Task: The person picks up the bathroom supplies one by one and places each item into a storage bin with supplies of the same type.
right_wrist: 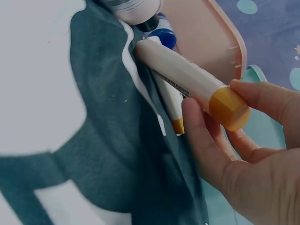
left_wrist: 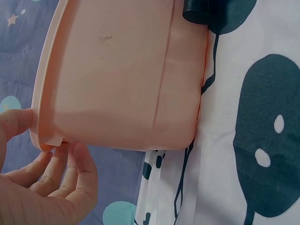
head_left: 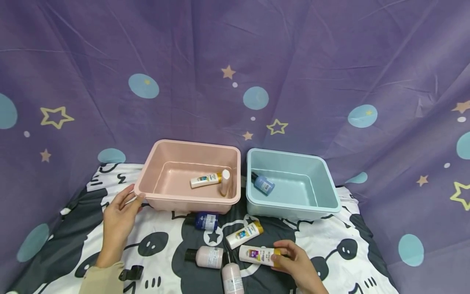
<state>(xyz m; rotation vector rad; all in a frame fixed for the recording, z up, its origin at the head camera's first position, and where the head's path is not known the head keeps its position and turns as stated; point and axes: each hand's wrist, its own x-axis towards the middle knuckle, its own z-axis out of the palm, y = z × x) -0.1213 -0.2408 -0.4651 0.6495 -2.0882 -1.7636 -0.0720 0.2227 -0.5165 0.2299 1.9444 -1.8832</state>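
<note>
My left hand (head_left: 119, 214) grips the near left rim corner of the pink bin (head_left: 183, 204), thumb on the rim and fingers beneath it in the left wrist view. With thumb and fingers, my right hand (head_left: 299, 265) pinches a white bottle (right_wrist: 183, 70) by its yellow cap, above the cloth. A similar yellow-capped bottle (head_left: 242, 236) lies just beyond it. To its left are a pink bottle (head_left: 211, 257) with a black cap and another pink bottle (head_left: 233, 279). A dark blue bottle (head_left: 207, 221) lies against the pink bin's front.
Inside the pink bin are a lying yellow-capped bottle (head_left: 203, 181) and a pale bottle (head_left: 225, 183). The light blue bin (head_left: 290, 210) to its right holds a blue bottle (head_left: 264, 185). A patterned cloth (head_left: 154, 261) lies underneath; a purple curtain (head_left: 205, 106) hangs behind.
</note>
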